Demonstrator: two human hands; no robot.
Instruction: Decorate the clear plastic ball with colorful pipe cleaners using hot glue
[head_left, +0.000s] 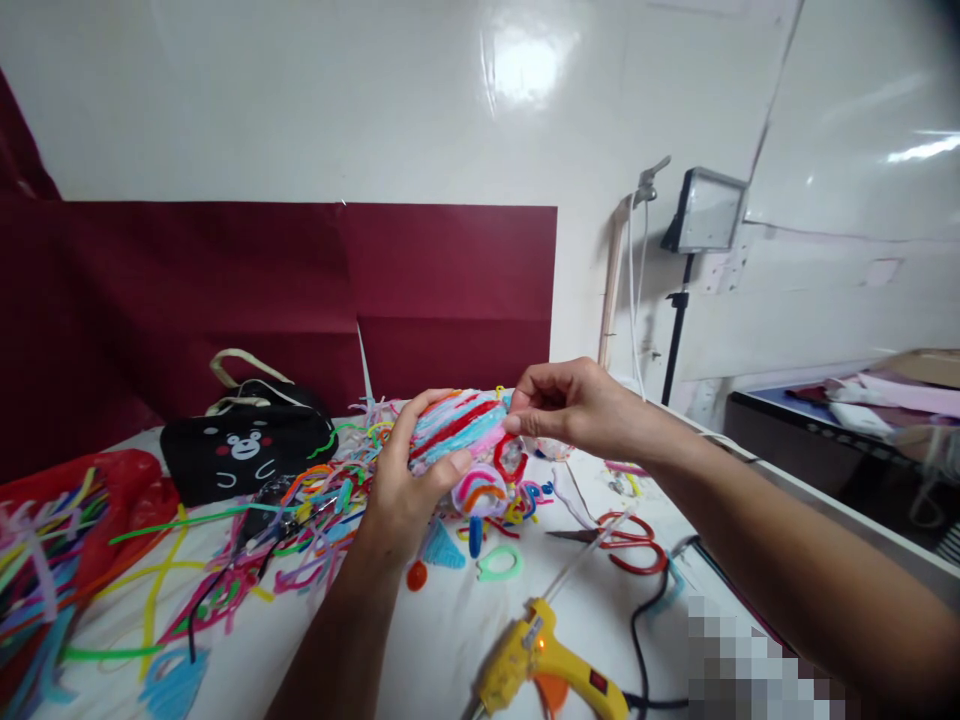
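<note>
I see my left hand (401,495), fingers (450,464) curled round the striped pipe-cleaner ball (454,425) above the table (442,640). At its three o'clock, my right hand (577,405) pinches a pink strand (487,438) on it.

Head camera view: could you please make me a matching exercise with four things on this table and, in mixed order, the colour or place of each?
Things:
1 glue gun
2 scissors
3 bear-face bag
4 striped ball

Colour or place:
A held in the left hand, pinched at its end by the right hand
B black, back left
C yellow, nearest the camera
D red handles, right of centre

Pairs: 1-C, 2-D, 3-B, 4-A
</note>
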